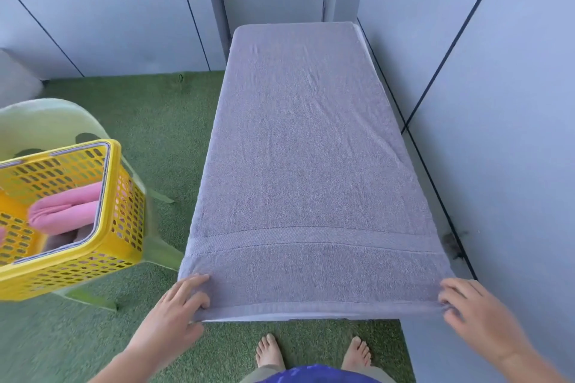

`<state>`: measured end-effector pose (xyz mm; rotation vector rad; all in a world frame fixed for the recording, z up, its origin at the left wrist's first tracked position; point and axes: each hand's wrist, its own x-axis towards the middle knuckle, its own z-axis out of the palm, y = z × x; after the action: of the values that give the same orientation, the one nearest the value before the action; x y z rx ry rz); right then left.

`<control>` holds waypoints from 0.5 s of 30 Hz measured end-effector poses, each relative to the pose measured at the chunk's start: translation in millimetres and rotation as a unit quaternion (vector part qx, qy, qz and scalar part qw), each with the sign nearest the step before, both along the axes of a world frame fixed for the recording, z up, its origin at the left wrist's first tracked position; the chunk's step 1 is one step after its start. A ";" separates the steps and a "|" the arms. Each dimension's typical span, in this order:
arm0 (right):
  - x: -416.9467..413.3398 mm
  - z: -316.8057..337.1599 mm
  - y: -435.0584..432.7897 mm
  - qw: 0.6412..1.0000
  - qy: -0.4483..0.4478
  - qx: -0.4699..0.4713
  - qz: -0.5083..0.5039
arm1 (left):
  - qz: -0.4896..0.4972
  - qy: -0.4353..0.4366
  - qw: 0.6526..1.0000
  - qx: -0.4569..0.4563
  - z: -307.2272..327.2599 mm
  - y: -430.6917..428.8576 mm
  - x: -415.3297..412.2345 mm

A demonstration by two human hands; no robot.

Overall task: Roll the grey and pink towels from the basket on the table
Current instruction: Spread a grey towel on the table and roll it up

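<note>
Fingers [199,292] of the left hand [174,317] and right hand [473,311] are pinched on the near corners of the grey towel [305,149], spread flat over the table [360,37], and both corners should be turned together, tightly, so the roll is kept straight.

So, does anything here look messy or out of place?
The grey towel lies flat, left hand and right hand pinching its near corners. One oddity: a dark clump by the wall, right of the towel; I cannot tell what it is.
</note>
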<state>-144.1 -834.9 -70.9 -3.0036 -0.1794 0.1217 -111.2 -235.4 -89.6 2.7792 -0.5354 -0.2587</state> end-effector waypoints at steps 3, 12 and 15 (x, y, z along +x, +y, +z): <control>10.5 -2.1 -9.6 1.000 0.001 -0.014 0.008 | 0.052 -0.029 0.998 -0.022 3.5 0.3 -7.3; 52.6 25.5 -22.0 0.981 0.087 0.091 -0.145 | 0.260 -0.028 0.965 -0.003 26.8 -3.7 14.2; 73.3 24.9 -27.7 0.983 0.066 0.089 -0.144 | 0.270 -0.034 0.962 0.003 31.8 -11.1 41.6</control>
<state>-70.8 -862.6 -46.0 -2.7928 0.2428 0.2577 -69.6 -246.5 -57.8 2.8146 0.2194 -0.0395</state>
